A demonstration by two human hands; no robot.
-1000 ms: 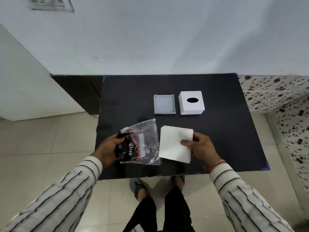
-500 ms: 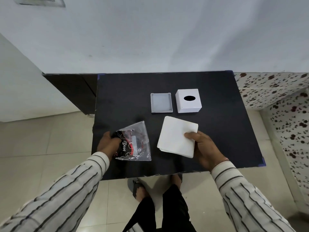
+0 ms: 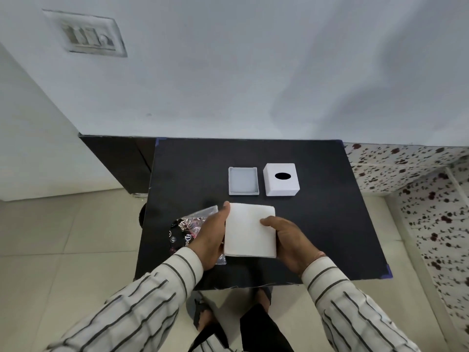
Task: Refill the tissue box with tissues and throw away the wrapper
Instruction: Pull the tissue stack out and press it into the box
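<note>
From the head camera you have one stack of tissues [image 3: 250, 231], one wrapper [image 3: 189, 226], one tray [image 3: 243, 180] and one box [image 3: 281, 179] on the table [image 3: 317, 224]. Your left hand [image 3: 212, 240] and right hand [image 3: 289, 241] clamp the stack's sides; its long axis runs away from you. The tray lies empty; what the box holds is hidden. The wrapper lies under your left hand.

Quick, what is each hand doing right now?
Left hand: closed on the left edge of the tissue stack, wrapper beneath it.
Right hand: closed on the stack's right edge.
</note>
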